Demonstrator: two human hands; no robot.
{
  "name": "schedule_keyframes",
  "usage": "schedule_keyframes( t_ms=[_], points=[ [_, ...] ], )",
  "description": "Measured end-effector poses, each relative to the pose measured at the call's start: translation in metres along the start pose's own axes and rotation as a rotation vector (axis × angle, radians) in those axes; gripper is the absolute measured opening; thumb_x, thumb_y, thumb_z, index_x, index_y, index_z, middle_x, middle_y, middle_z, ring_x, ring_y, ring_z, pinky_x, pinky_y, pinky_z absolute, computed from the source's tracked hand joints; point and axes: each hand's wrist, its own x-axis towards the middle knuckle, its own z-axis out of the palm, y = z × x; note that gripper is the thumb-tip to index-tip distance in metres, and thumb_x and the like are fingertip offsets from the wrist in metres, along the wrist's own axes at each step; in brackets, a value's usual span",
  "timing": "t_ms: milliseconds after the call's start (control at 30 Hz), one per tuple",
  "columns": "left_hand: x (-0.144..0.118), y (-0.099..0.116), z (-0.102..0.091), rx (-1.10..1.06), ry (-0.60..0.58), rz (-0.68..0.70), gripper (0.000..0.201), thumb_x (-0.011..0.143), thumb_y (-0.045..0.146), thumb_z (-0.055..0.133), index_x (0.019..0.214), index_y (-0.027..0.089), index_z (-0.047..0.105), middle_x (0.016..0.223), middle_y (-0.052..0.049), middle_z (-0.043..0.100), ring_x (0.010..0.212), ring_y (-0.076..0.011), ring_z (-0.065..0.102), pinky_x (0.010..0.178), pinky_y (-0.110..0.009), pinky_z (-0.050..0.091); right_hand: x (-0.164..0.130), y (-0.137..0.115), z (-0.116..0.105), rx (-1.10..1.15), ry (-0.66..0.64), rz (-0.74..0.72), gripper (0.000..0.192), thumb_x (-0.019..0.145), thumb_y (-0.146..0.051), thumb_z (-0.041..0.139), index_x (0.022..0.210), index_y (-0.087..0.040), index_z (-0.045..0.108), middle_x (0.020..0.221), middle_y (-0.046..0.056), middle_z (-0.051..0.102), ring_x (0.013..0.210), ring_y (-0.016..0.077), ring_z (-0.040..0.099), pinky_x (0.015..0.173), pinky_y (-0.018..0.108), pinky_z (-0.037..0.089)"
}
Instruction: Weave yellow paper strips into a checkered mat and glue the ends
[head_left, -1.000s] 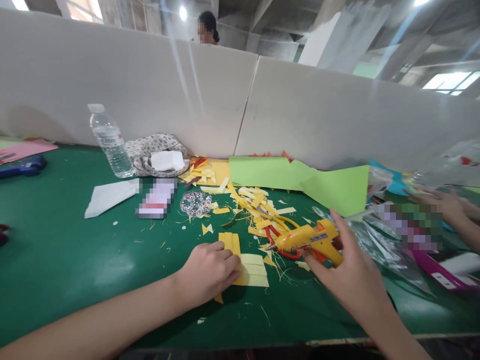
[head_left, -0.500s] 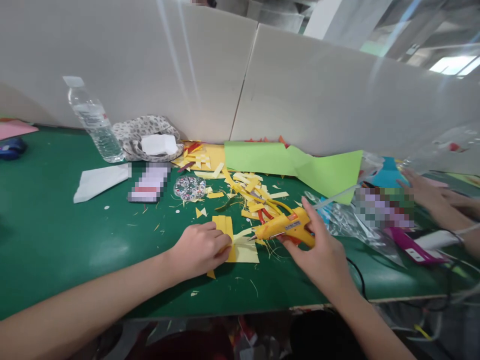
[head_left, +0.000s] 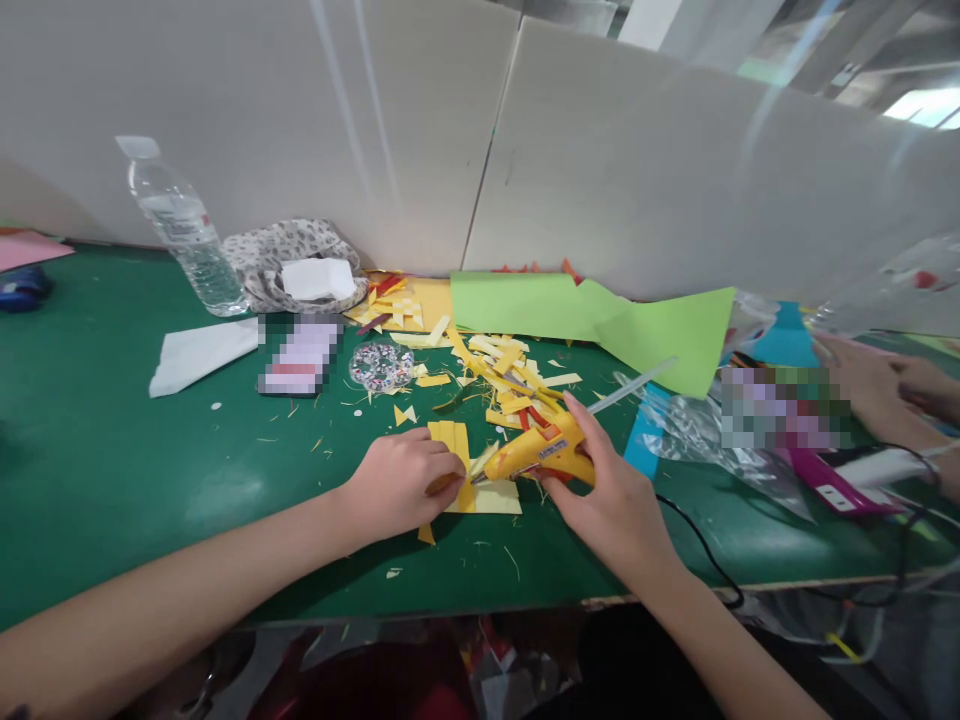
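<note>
My left hand [head_left: 401, 480] is closed, its curled fingers gripping the edge of a folded yellow paper piece [head_left: 450, 438] on the green table. A pale yellow paper piece [head_left: 500, 498] lies under the right side of it. In my right hand [head_left: 619, 505] is a yellow hot glue gun [head_left: 534, 450], tilted with its nozzle pointing down and left. The nozzle tip is at the papers, close to my left fingertips; I cannot tell whether it touches. A translucent glue stick [head_left: 634, 384] sticks out of the gun's back.
Yellow paper scraps [head_left: 510, 365] and a green sheet [head_left: 540, 305] lie behind. At left stand a water bottle [head_left: 184, 235] and a patterned cloth pouch [head_left: 292, 245]. A phone [head_left: 304, 350] lies near a clear bead case [head_left: 381, 367]. Another person's hands [head_left: 870, 390] are at right.
My right hand has moved the glue gun left and slightly down, bringing its nozzle onto or close over the papers. My left hand stays on the yellow paper.
</note>
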Motion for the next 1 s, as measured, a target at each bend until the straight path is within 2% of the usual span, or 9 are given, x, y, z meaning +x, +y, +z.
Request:
schedule_keyframes(
  t_ms=[167, 367, 600, 1000],
  points=[
    [-0.0004, -0.0006, -0.0011, -0.079, -0.03, -0.069, 0.014, 0.078, 0.023, 0.052, 0.081, 0.023, 0.066, 0.083, 0.002, 0.068, 0.079, -0.0154, 0.059, 0.063, -0.026, 0.044, -0.0007, -0.0005, -0.0006, -0.002, 0.0, 0.013, 0.074, 0.073, -0.025, 0.058, 0.138, -0.028, 0.022, 0.115, 0.007, 0.06, 0.091, 0.0268, 0.063, 0.072, 0.039, 0.053],
    [-0.0006, -0.0008, -0.0009, -0.089, -0.017, -0.075, 0.014, 0.077, 0.022, 0.052, 0.08, 0.022, 0.066, 0.082, 0.001, 0.069, 0.078, -0.0158, 0.059, 0.061, -0.025, 0.043, -0.0018, 0.0024, 0.0012, -0.032, -0.019, -0.002, 0.073, 0.073, -0.022, 0.055, 0.138, -0.027, 0.022, 0.115, 0.008, 0.06, 0.089, 0.0273, 0.063, 0.07, 0.039, 0.053],
    [-0.001, -0.0019, 0.0002, -0.089, -0.018, -0.075, 0.014, 0.076, 0.022, 0.052, 0.079, 0.023, 0.066, 0.081, 0.002, 0.068, 0.076, -0.0154, 0.059, 0.058, -0.024, 0.042, -0.0011, 0.0057, 0.0038, -0.052, -0.018, -0.071, 0.07, 0.075, -0.022, 0.053, 0.139, -0.023, 0.024, 0.106, 0.009, 0.064, 0.085, 0.0264, 0.064, 0.069, 0.038, 0.053],
    [-0.0011, -0.0012, -0.0003, -0.077, -0.031, -0.081, 0.015, 0.077, 0.022, 0.051, 0.08, 0.023, 0.065, 0.081, 0.004, 0.068, 0.077, -0.0145, 0.058, 0.058, -0.023, 0.041, 0.0, 0.0054, 0.0021, -0.044, -0.03, -0.113, 0.067, 0.078, -0.02, 0.051, 0.139, -0.024, 0.024, 0.098, 0.007, 0.066, 0.081, 0.0245, 0.064, 0.067, 0.036, 0.052]
  ],
)
